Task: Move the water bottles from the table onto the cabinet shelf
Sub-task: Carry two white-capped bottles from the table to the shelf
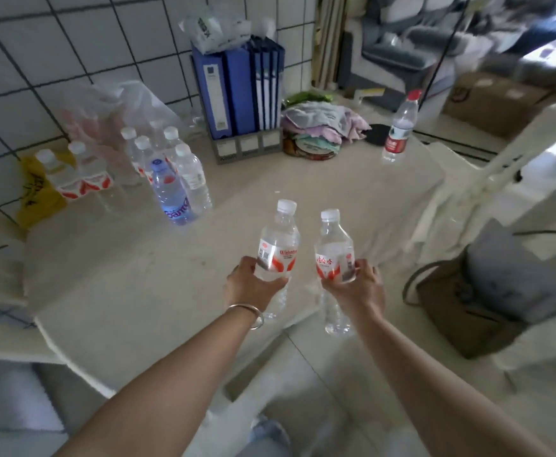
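- left hand (250, 285): fingers wrapped on a white-capped water bottle (278, 249), upright, above desk (138, 291) front edge
- right hand (357, 288): fingers clamped on second bottle (332, 255), just beside
- bottle cluster (158, 166) at 10 o'clock; red-capped bottle (400, 127) at 1 o'clock

I see both bare forearms reach forward from the bottom of the view, converging. My left hand (248, 285) curls around a bottle (278, 249), a bangle (248, 313) at its wrist. My right hand (359, 288) grips a second bottle (332, 252), both held upright.
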